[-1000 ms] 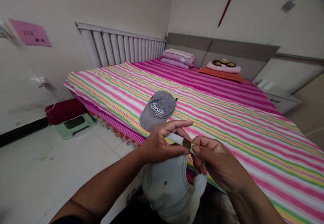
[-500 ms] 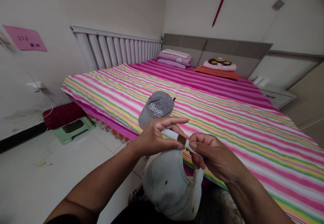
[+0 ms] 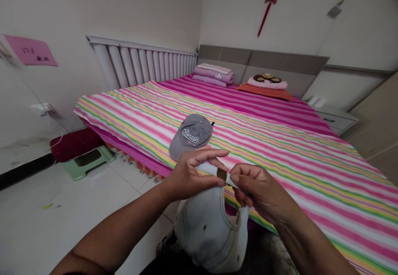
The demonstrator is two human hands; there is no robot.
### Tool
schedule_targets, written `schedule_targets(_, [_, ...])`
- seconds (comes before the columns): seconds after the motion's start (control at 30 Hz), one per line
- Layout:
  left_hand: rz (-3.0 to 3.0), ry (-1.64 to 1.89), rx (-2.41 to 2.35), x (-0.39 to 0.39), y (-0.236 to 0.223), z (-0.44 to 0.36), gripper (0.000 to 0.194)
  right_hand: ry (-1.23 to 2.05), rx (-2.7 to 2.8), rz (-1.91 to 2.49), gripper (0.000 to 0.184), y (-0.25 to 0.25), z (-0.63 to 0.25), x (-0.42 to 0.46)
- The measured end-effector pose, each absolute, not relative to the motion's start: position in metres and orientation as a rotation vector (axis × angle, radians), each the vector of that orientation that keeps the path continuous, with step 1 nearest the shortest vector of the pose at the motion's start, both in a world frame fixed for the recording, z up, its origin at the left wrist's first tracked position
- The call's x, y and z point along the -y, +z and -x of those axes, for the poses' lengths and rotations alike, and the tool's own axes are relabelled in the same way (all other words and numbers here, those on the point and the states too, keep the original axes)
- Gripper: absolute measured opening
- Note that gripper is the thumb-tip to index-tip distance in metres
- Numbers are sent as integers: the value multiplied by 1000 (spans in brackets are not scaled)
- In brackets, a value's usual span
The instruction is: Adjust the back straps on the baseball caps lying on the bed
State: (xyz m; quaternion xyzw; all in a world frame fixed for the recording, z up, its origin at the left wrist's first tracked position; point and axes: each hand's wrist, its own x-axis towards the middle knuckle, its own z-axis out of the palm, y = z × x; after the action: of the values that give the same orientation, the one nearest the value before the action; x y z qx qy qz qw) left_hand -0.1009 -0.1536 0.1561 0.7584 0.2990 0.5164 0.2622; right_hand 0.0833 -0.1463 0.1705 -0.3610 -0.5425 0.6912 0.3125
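Observation:
A pale blue-grey baseball cap hangs low in front of me, its back opening facing up. My left hand pinches one side of its back strap between thumb and fingers, close to a brass-coloured buckle. On the other side of the buckle, my right hand grips the strap's light end with thumb and forefinger. Just beyond my left hand, a grey baseball cap with white "Always" lettering lies on the bed.
The bed has a striped cover, with folded purple bedding and a pink folded item near the headboard. At left are a white radiator and a green stool beside a dark red cushion.
Both hands keep their hold on the strap, and the strap to the right of the buckle looks shorter between them. The camera view has shifted slightly.

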Motion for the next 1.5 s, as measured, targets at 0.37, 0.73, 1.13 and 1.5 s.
schedule_targets(0.37, [-1746, 978, -788, 141, 165, 112, 41, 1786, 1410, 997, 25, 173, -89, 139])
schedule_targets(0.73, [-2232, 976, -929, 155, 178, 104, 14, 1777, 1475, 1000, 20, 170, -88, 139])
schedule_targets(1.13, [-2213, 1181, -935, 158, 172, 99, 14, 1852, 1384, 925, 25, 171, -79, 144])
schedule_targets(1.5, [-2065, 1090, -1004, 159, 172, 104, 18, 1896, 1431, 877, 29, 174, -83, 135])
